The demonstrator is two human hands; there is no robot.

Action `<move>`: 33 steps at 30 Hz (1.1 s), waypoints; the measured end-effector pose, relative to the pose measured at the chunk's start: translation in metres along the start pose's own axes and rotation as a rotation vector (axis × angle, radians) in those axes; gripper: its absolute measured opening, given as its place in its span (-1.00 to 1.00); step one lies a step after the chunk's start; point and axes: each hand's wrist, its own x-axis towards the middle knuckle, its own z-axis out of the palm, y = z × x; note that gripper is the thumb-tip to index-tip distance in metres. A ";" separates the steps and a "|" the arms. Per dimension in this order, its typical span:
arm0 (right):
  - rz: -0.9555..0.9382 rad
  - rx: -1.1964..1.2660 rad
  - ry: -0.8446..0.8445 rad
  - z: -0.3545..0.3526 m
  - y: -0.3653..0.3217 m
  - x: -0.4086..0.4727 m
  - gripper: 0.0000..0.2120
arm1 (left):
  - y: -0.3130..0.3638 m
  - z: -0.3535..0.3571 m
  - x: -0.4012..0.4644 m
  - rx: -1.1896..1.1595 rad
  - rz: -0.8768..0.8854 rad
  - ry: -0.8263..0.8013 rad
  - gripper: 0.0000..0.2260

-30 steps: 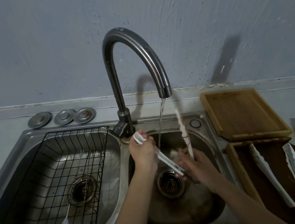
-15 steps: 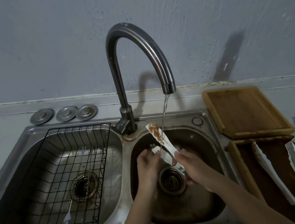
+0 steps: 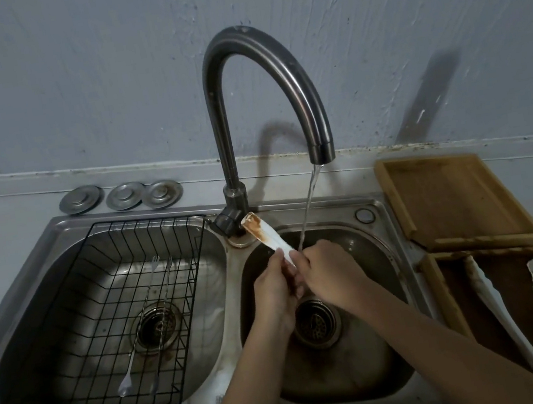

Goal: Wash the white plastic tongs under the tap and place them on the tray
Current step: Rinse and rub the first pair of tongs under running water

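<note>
White plastic tongs [image 3: 268, 238] with a brown-stained tip stick up and to the left from between my hands, over the right sink basin [image 3: 380, 288]. My left hand [image 3: 272, 290] and my right hand [image 3: 327, 270] are closed together around the lower part of the tongs, which is hidden. The tap [image 3: 264, 99] runs, and its stream [image 3: 309, 209] lands on my right hand beside the tongs. An empty light wooden tray [image 3: 449, 200] lies on the counter to the right.
A black wire rack [image 3: 104, 327] with thin metal utensils sits in the left basin. Three metal plugs [image 3: 120, 195] lie behind it. A darker tray [image 3: 443, 300] at the right edge holds another pair of white tongs [image 3: 500, 313] and a stained item.
The two spread arms of the tongs have closed together. Both hands have come together around the tongs under the stream, and the stained tip has swung left toward the tap base.
</note>
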 end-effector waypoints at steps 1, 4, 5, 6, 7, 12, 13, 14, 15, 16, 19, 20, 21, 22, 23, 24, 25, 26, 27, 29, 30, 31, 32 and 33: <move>0.005 0.047 0.024 0.002 0.001 0.001 -0.56 | 0.000 0.000 0.001 0.017 0.006 0.001 -0.75; 0.080 0.174 -0.001 0.005 0.007 0.006 -0.53 | 0.000 0.003 -0.002 0.144 0.051 -0.056 -0.74; 0.101 0.168 -0.006 0.005 0.011 0.007 -0.51 | -0.002 0.004 -0.005 0.196 0.066 -0.072 -0.74; 0.121 0.174 -0.007 0.007 0.014 0.008 -0.51 | -0.004 0.005 -0.008 0.242 0.084 -0.091 -0.76; 0.133 0.198 0.000 0.008 0.018 0.008 -0.54 | -0.007 0.005 -0.012 0.300 0.106 -0.106 -0.79; 0.158 0.514 -0.009 0.018 0.023 0.007 -0.92 | -0.018 0.007 -0.029 0.438 0.133 -0.178 -0.81; 0.166 0.556 -0.010 0.016 0.024 0.009 -0.90 | -0.019 0.006 -0.033 0.471 0.140 -0.183 -0.79; 0.177 0.599 -0.017 0.015 0.026 0.010 -0.84 | -0.019 0.004 -0.035 0.546 0.166 -0.172 -0.77; 0.194 0.645 -0.033 0.013 0.027 0.011 -0.79 | -0.019 -0.001 -0.036 0.635 0.200 -0.158 -0.77; 0.211 0.681 -0.049 0.010 0.028 0.012 -0.75 | -0.019 -0.006 -0.037 0.706 0.233 -0.154 -0.78; 0.236 0.664 -0.035 0.008 0.029 0.014 -0.81 | -0.019 -0.015 -0.041 0.765 0.282 -0.209 -0.82; 0.243 0.639 -0.023 0.010 0.030 0.015 -0.80 | -0.020 -0.017 -0.041 0.789 0.297 -0.221 -0.82; 0.255 0.628 -0.017 0.013 0.030 0.015 -0.76 | -0.020 -0.018 -0.041 0.822 0.312 -0.222 -0.81; 0.266 0.630 -0.020 0.016 0.030 0.014 -0.73 | -0.021 -0.020 -0.041 0.848 0.327 -0.215 -0.81; 0.272 0.644 -0.029 0.018 0.030 0.013 -0.71 | -0.021 -0.022 -0.040 0.874 0.353 -0.201 -0.82; 0.274 0.648 -0.042 0.019 0.030 0.013 -0.64 | -0.022 -0.025 -0.039 0.911 0.398 -0.177 -0.82; 0.276 0.634 -0.054 0.019 0.030 0.014 -0.53 | -0.022 -0.027 -0.038 0.959 0.457 -0.152 -0.80; 0.283 0.599 -0.049 0.016 0.031 0.017 -0.43 | -0.022 -0.029 -0.037 1.009 0.517 -0.137 -0.78; 0.296 0.558 -0.025 0.012 0.032 0.022 -0.36 | -0.022 -0.031 -0.037 1.047 0.568 -0.132 -0.77; 0.328 0.513 0.052 0.000 0.037 0.034 -0.38 | -0.021 -0.033 -0.037 1.080 0.626 -0.141 -0.75; 0.345 0.508 0.096 -0.006 0.041 0.039 -0.45 | -0.021 -0.034 -0.038 1.097 0.647 -0.142 -0.75; 0.365 0.512 0.139 -0.011 0.044 0.043 -0.53 | -0.020 -0.035 -0.037 1.114 0.665 -0.142 -0.74; 0.382 0.512 0.179 -0.015 0.047 0.047 -0.59 | -0.019 -0.036 -0.037 1.129 0.676 -0.140 -0.73; 0.387 0.499 0.209 -0.018 0.050 0.048 -0.63 | -0.018 -0.037 -0.037 1.137 0.684 -0.138 -0.72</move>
